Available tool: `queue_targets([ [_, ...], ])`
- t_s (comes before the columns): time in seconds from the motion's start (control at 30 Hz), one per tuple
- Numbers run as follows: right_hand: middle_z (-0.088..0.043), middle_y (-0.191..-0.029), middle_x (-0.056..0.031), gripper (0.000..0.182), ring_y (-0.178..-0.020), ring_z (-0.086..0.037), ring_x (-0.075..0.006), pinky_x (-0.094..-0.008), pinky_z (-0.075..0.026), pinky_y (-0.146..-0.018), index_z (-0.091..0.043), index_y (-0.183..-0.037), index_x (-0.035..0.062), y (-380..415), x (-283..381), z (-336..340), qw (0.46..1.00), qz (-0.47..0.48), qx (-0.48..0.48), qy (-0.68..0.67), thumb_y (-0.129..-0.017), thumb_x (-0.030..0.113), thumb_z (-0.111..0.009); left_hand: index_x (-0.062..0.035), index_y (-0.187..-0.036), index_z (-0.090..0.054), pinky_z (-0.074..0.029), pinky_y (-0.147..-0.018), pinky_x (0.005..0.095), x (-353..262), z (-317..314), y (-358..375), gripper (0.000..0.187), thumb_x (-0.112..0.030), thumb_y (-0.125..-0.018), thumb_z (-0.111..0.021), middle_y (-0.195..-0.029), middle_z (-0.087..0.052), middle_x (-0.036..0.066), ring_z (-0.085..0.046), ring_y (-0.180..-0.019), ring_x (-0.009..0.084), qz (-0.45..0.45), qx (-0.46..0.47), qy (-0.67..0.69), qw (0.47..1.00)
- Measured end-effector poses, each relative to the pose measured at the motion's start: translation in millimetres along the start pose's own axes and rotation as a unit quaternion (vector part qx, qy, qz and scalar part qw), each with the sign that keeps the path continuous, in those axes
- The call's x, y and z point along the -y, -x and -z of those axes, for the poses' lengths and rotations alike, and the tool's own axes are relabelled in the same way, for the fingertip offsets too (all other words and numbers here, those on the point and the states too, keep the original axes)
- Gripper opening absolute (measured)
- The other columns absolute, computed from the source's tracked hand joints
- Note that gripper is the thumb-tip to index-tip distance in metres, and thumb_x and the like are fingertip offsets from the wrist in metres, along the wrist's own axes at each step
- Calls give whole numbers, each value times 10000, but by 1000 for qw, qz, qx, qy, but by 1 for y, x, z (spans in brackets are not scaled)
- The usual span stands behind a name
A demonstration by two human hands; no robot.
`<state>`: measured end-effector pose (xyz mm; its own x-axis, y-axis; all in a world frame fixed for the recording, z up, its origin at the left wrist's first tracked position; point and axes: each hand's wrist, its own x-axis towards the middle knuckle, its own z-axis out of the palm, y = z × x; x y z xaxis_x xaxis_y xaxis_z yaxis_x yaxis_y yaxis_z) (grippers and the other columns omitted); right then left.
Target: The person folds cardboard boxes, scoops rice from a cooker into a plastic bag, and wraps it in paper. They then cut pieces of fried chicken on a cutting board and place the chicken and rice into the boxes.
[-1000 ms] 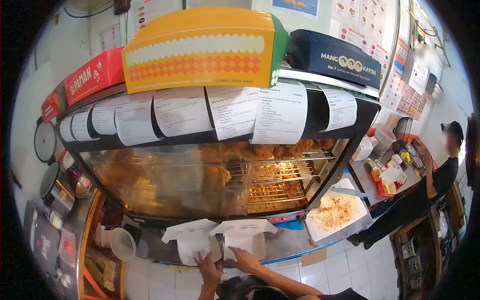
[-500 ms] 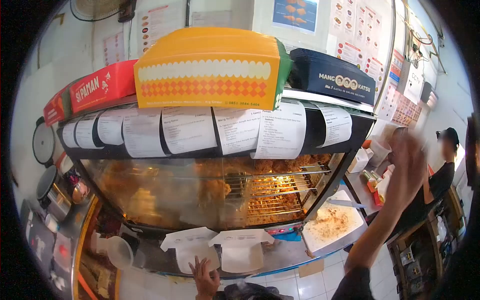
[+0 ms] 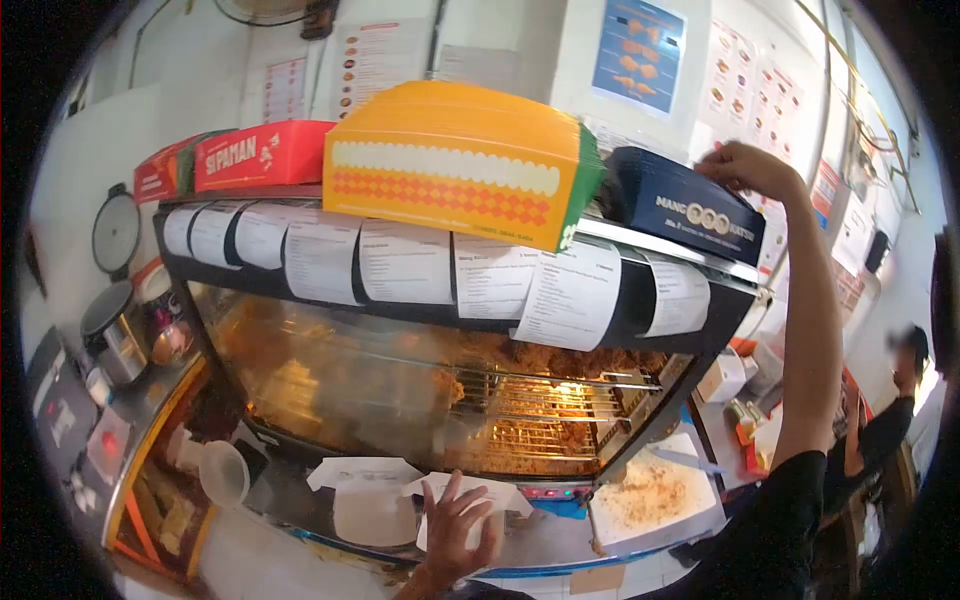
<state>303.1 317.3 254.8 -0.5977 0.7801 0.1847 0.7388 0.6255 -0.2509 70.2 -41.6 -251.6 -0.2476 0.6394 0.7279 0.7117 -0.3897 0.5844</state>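
Note:
My right hand (image 3: pixel 748 170) is raised to the top of the cabinet, its fingers closed at the upper edge of the dark blue stack of boxes (image 3: pixel 685 205). Whether they grip a box cannot be made out. My left hand (image 3: pixel 457 525), fingers spread, is over the right one of two open white boxes (image 3: pixel 501 492) on the counter's front edge. The other white box (image 3: pixel 374 515) lies just to the left. Behind them stands the glass warming cabinet (image 3: pixel 330 370) with fried food (image 3: pixel 560 425) on wire racks.
A yellow box stack (image 3: pixel 450 165) and red boxes (image 3: pixel 258 155) stand on the cabinet. Paper slips (image 3: pixel 405 265) hang along its front. At right are a white tray with crumbs (image 3: pixel 655 495) and a knife. Another person (image 3: pixel 885 435) stands at far right.
My right hand has moved up and left to the dark blue boxes. My left hand has shifted right, from the left white box to the right one. The head view has turned slightly.

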Motion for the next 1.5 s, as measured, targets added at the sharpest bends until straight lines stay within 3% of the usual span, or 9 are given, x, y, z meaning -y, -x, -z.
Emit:
queue_targets([
  [0.27, -761, -1059, -115, 418, -911, -713, -167, -323, -604, -833, -701, -1225, -43, -27, -25, 12, 981, 52, 136, -130, -985, 299, -695, -102, -1175, -635, -30, -1168, 759, -22, -40, -26, 307, -106, -876, -709, -1286, -631, 114, -455, -1415, 413, -9, -16, 1, 1000],
  [0.3, -768, -942, -64, 348, -747, -702, -88, -252, -596, -675, -719, -1144, -67, -27, -26, 10, 977, 57, 110, -175, -990, 244, -693, -102, -1175, -634, -36, -1168, 759, -24, -45, -31, 312, -94, -873, -714, -1283, -631, 114, -450, -1424, 408, -23, -36, 4, 999],
  [0.53, -760, -901, -64, 289, -727, -681, -76, -229, -574, -653, -733, -1088, -77, -37, -37, 5, 945, 125, 189, -237, -986, 190, -691, -109, -1200, -625, -78, -1209, 696, -34, -62, -52, 341, -92, -877, -733, -1304, -627, 102, -464, -1428, 389, -70, -74, 7, 995],
  [0.9, -568, -764, 50, 361, -686, -469, -36, -242, -376, -576, -654, -992, 29, -23, -27, -7, 975, 221, -36, 19, -1080, 356, -528, -152, -1289, -603, -141, -1230, 647, -83, -74, -140, 423, -118, -886, -725, -1434, -565, 108, -456, -1439, 358, -229, -59, 2, 972],
  [0.97, -592, -827, -47, 390, -807, -508, -122, -322, -455, -755, -620, -1009, -13, -17, -22, -11, 976, 190, -94, 50, -1081, 356, -514, -145, -1283, -607, -180, -1214, 654, -103, -69, -164, 438, -135, -871, -756, -1418, -570, 113, -486, -1410, 373, -272, -73, -13, 959],
  [1.03, -585, -818, -51, 391, -810, -507, -120, -322, -455, -760, -616, -1008, -16, -21, -28, -13, 968, 219, -105, 57, -1085, 352, -507, -106, -1327, -563, -269, -1216, 601, -115, -62, -178, 454, -150, -904, -720, -1498, -495, 161, -417, -1465, 374, -312, -95, -26, 945],
  [1.17, -605, -813, -57, 372, -810, -516, -109, -322, -460, -754, -625, -993, -21, -14, -28, -21, 965, 235, -110, 31, -1083, 325, -522, -40, -1338, -514, -384, -1143, 550, -100, -39, -179, 505, -169, -902, -734, -1482, -455, 291, -462, -1399, 447, -191, -203, 35, 960],
  [1.23, -611, -811, -56, 363, -809, -523, -106, -319, -465, -753, -631, -985, -20, -7, -25, -25, 968, 225, -106, 23, -1079, 316, -533, -13, -1311, -498, -432, -1094, 483, -89, -31, -177, 539, -170, -867, -761, -1502, -402, 336, -483, -1352, 419, -29, -278, 44, 959],
  [1.5, -580, -776, 4, 350, -775, -499, -60, -270, -453, -727, -647, -952, -15, -8, -21, -24, 969, 221, -102, 38, -1074, 301, -563, 64, -1263, -506, -389, -1118, 505, -93, -45, -184, 476, -140, -896, -730, -1463, -415, 396, -459, -1371, 456, -83, -188, 37, 978],
])
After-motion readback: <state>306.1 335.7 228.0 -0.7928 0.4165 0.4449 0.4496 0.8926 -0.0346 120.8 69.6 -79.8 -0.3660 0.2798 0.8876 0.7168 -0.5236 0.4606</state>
